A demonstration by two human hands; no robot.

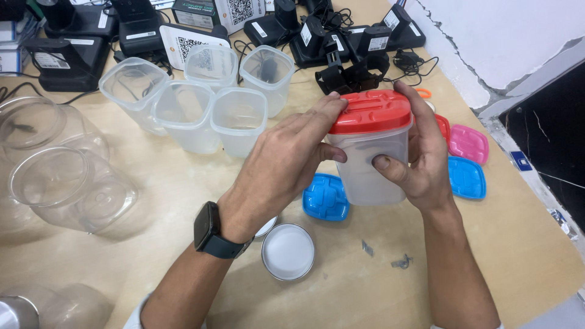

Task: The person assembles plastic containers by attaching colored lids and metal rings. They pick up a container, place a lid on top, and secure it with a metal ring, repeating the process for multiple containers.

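Fingers of the left hand (pixel 286 161) press flat on the red lid (pixel 372 111); the right hand (pixel 420 155) wraps the clear container (pixel 368 170), upright above the table (pixel 341 292). Even pressure around the rim would seat it best.

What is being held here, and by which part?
A clear container with red lid: right hand grips its side wall, left hand presses fingers on the lid's edge.
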